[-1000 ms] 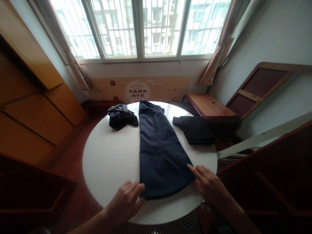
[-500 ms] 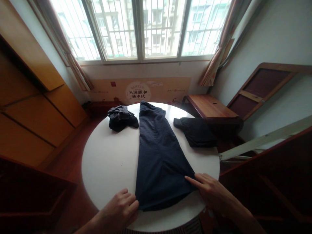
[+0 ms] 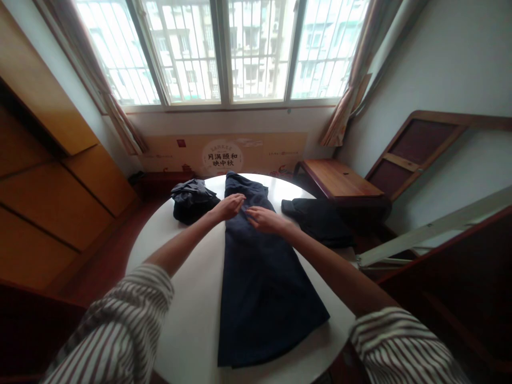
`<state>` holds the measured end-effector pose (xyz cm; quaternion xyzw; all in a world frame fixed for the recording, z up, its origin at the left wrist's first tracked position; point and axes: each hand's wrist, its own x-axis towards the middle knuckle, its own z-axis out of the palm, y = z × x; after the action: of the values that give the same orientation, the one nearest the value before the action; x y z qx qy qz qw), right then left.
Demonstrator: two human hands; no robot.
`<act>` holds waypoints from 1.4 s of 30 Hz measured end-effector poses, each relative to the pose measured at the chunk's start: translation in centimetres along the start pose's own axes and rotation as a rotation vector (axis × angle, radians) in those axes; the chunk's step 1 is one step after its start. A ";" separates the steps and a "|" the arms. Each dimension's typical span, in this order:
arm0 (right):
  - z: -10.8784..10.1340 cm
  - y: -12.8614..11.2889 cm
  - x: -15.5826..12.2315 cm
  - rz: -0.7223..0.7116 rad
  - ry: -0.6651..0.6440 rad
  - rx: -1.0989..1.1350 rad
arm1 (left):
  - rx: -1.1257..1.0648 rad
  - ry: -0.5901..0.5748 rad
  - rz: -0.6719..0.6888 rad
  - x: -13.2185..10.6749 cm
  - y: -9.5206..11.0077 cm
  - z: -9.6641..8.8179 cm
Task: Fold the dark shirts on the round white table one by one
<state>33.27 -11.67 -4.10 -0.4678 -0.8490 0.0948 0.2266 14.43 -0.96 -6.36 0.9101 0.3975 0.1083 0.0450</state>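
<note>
A long dark navy garment (image 3: pixel 260 277) lies flat down the middle of a round white table (image 3: pixel 192 288). Both my arms reach out over it in striped sleeves. My left hand (image 3: pixel 228 206) rests on the garment's far end, fingers stretched towards the middle. My right hand (image 3: pixel 262 218) lies flat on the cloth just beside it, fingers extended, fingertips nearly touching the left hand's. Neither hand grips anything.
A crumpled dark garment (image 3: pixel 192 200) sits at the table's far left. Another folded dark garment (image 3: pixel 318 218) lies at the far right edge. A wooden bench (image 3: pixel 340 181) stands right of the table, wooden cabinets (image 3: pixel 52 181) stand left, and a window (image 3: pixel 224 48) is ahead.
Both hands left the garment's near corners and reached forward to its far end. The garment's near end now sits closer to the table's front edge.
</note>
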 end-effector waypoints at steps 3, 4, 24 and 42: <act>2.5 0.0 1.3 -0.013 -0.073 -0.039 | 0.015 -0.098 -0.104 4.8 -2.8 2.1; 3.3 0.3 1.0 -0.012 -0.099 -0.050 | 0.013 -0.123 -0.126 5.5 -3.6 2.9; 3.4 1.1 0.4 -0.046 -0.157 0.232 | -0.083 -0.050 -0.251 6.3 -7.6 7.9; 4.7 17.7 16.6 0.925 0.175 0.518 | -0.065 0.018 -0.227 6.0 -7.2 7.7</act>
<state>36.72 12.15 -9.95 -0.7280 -0.4807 0.3518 0.3393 15.04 8.37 -14.12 0.8562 0.4948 0.1234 0.0831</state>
